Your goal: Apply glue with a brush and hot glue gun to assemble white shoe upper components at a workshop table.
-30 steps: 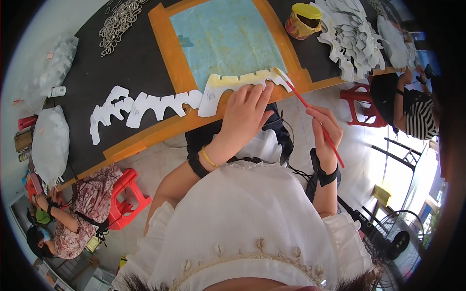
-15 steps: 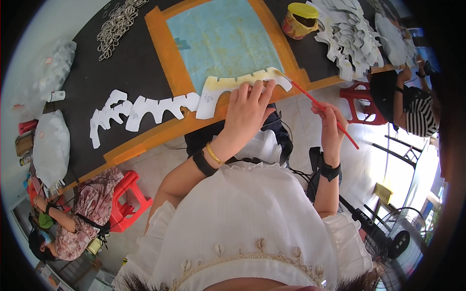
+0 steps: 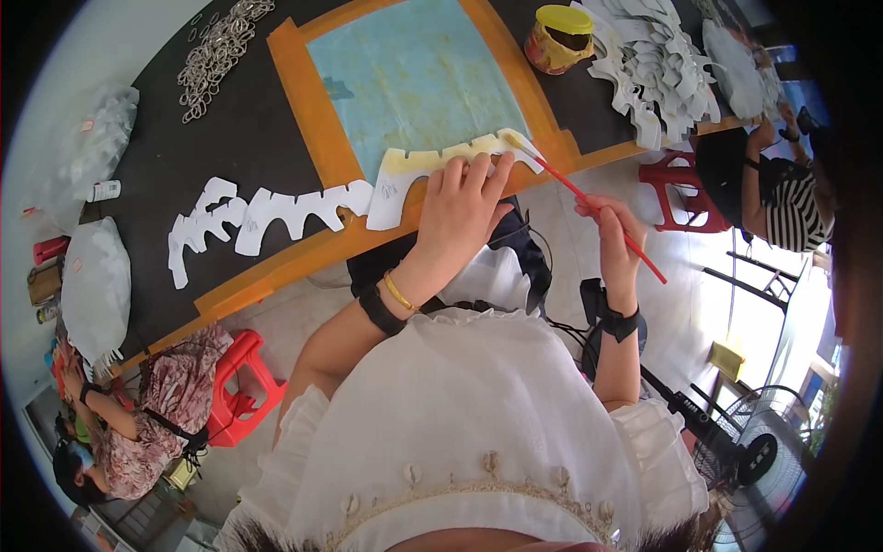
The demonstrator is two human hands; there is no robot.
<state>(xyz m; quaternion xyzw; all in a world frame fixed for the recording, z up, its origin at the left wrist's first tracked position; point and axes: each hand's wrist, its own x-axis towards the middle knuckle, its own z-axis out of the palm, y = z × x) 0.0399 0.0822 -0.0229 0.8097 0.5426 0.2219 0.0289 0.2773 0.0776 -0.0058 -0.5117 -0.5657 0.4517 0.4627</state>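
Observation:
A white notched, arched cutout (image 3: 391, 193) lies along the table's near edge, with a yellowish coating on its far side. My left hand (image 3: 463, 210) rests on it, fingers stretched flat over its middle, holding nothing. Pinched in my right hand (image 3: 618, 237) is a thin red-handled brush (image 3: 578, 191), which slants toward the cutout. Its bristles touch the yellowish far edge near the right end. Left of my left hand, more white cutouts (image 3: 276, 210) lie in an overlapping row; the nearest one meets the left end of the coated piece.
A stained light-blue sheet (image 3: 414, 74) is framed by orange tape (image 3: 303, 101). Beyond it stand a yellow-rimmed tub (image 3: 556, 46) and a heap of white cutouts (image 3: 658, 74). Metal rings (image 3: 221, 60) and plastic bags (image 3: 97, 285) lie left. Co-workers sit on red stools (image 3: 244, 391) at both sides.
The brush tip has moved slightly left along the cutout's far edge, and my right hand has shifted left with it. My left hand stays on the cutout.

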